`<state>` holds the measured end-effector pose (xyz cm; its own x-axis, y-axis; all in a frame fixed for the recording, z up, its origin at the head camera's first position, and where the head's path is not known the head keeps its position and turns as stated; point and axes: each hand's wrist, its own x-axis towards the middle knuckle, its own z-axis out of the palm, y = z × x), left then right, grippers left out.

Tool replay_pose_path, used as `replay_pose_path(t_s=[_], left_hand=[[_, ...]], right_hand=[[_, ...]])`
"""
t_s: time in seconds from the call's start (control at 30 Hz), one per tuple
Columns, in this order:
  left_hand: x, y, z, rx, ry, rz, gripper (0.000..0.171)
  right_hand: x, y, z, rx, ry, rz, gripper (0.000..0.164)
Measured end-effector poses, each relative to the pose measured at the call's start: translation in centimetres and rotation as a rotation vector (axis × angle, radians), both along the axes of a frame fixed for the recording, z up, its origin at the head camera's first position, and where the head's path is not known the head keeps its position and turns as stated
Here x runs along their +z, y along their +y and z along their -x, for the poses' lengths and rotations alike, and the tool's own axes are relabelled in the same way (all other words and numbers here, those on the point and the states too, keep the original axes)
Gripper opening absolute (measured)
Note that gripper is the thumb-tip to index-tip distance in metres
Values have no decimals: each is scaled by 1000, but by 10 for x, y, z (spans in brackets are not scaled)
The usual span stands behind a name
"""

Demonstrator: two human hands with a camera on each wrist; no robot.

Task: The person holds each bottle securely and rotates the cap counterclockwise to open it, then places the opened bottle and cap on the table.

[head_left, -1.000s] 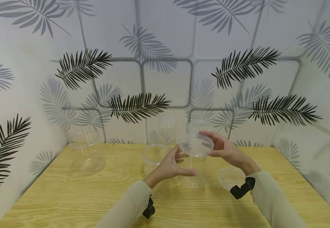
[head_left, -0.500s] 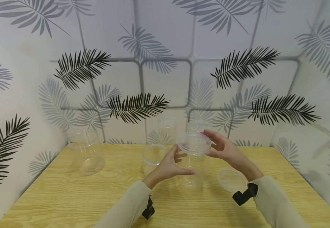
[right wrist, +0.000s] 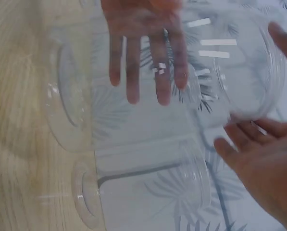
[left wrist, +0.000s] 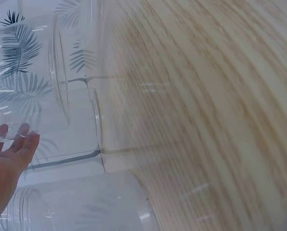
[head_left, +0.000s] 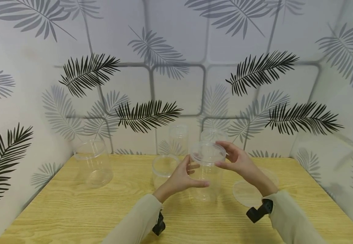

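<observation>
A tall clear plastic jar [head_left: 205, 184] stands upright on the wooden table in front of me. My left hand [head_left: 180, 176] holds its side, with the thumb in front and the fingers behind. At the top sits a clear round lid [head_left: 208, 153], and my right hand [head_left: 237, 161] grips its rim from the right, thumb near and fingers far. Through the clear wall, the right wrist view shows the left fingers [right wrist: 160, 67] behind the jar. Whether the lid is fully pressed down, I cannot tell.
A shorter clear jar [head_left: 164, 169] stands just left of the held one. Further left is a large clear jar [head_left: 95, 169]. Behind are two more clear jars, one narrow [head_left: 178, 137] and one wide [head_left: 214, 135]. Flat clear discs [head_left: 246, 195] lie under the right forearm.
The lid and the jar's top have shifted slightly left. My right hand moved a little, and its thumb sits further left along the rim. The left hand has stayed in place.
</observation>
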<state>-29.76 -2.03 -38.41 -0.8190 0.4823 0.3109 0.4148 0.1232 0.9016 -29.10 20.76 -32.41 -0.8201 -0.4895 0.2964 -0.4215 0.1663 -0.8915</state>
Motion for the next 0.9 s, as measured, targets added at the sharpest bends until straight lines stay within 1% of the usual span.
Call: replay_pose_path(t_s=[0.13,0.2,0.3,0.4,0.5,0.57,0.67,0.77,0.9], left_hand=[[0,-2,0,-40,4,-17,89],[0,-3,0,-58,7,-19,90],[0,-4,-1,-68,6,-13,91],[1,-5,-2,-71,3,-10,93],[1,-4,-2,-56,-1,-7,93],[1,-4,-2,-44,-6,-8,93],[1,-3,-3,-22,-14,-8,91],[2,-2,-4,-16,-20,-11,89],[3,-1,-4,-15,-27,-12,88]], right_hand=[[1,8,10,231,-63,70,67],[2,10,15,326,-97,106,67],[2,12,20,392,-135,128,68],[2,13,20,400,-138,118,69],[3,13,17,367,-119,99,69],[2,13,12,309,-95,86,69],[2,9,4,181,-58,77,70],[1,3,-4,45,-21,61,72],[-1,-5,-11,-90,-3,5,74]])
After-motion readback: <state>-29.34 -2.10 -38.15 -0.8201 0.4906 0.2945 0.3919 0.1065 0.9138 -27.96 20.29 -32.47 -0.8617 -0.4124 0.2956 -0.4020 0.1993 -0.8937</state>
